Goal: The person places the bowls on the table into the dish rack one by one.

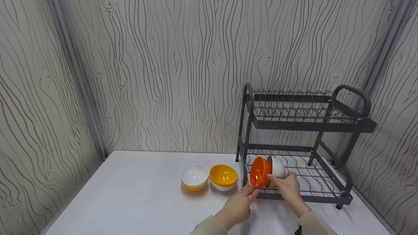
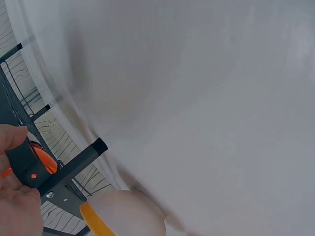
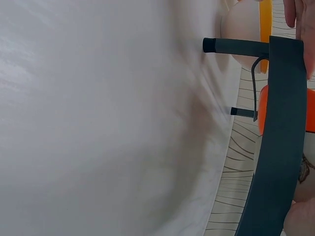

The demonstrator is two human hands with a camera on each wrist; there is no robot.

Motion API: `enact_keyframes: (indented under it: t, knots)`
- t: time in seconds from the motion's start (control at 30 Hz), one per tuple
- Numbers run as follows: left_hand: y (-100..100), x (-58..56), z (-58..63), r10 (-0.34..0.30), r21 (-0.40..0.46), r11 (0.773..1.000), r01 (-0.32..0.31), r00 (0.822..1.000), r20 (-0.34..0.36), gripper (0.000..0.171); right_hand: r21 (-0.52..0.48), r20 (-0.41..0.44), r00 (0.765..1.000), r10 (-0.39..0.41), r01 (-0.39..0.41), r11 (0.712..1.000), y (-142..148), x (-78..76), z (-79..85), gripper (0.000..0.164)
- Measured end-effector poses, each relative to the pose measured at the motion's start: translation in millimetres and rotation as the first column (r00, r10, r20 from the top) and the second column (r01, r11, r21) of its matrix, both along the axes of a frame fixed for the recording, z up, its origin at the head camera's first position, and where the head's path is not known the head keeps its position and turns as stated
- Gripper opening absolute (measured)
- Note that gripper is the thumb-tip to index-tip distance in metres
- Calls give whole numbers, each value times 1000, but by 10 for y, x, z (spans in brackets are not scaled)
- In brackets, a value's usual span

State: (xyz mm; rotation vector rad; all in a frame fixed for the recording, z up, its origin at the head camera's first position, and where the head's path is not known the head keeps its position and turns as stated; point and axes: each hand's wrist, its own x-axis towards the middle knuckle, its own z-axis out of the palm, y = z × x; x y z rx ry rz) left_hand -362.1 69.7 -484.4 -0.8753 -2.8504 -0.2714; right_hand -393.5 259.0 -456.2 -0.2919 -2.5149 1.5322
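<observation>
An orange bowl (image 1: 259,171) stands tipped on its side on the lower shelf of a dark metal dish rack (image 1: 313,125), its opening turned to the left. Right behind it, a white bowl (image 1: 278,167) with a dark pattern also leans on its side. My left hand (image 1: 236,205) holds the orange bowl's lower front rim; the left wrist view shows orange (image 2: 6,173) between thumb and fingers. My right hand (image 1: 289,189) grips the white bowl, thumb in front where the two bowls meet, fingers at the far side. The rack's front bar partly hides both bowls in the wrist views.
Left of the rack, two small stacks sit on the white table (image 1: 140,195): a white bowl (image 1: 195,174) over a yellow one, and a yellow bowl (image 1: 223,174) over a white one. Wire slots (image 1: 294,112) line the upper tier. Wood-patterned panels (image 1: 183,75) enclose the back and sides.
</observation>
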Motion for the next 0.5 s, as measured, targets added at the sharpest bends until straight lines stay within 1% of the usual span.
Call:
enact_keyframes:
  t: [0.07,0.3,0.5]
  knots:
    - [3,-4,-1,2,0,1000,-2,1000,9,69,2,3,1000,3,-3,1000,0,2,4,107]
    - [21,-2,9,34,7,999,-35,995,91,70,12,23,1000,-3,3,1000,-3,5,10,110]
    - [13,3,16,31,9,999,-32,997,76,69,10,33,999,-3,3,1000,-6,-6,14,111]
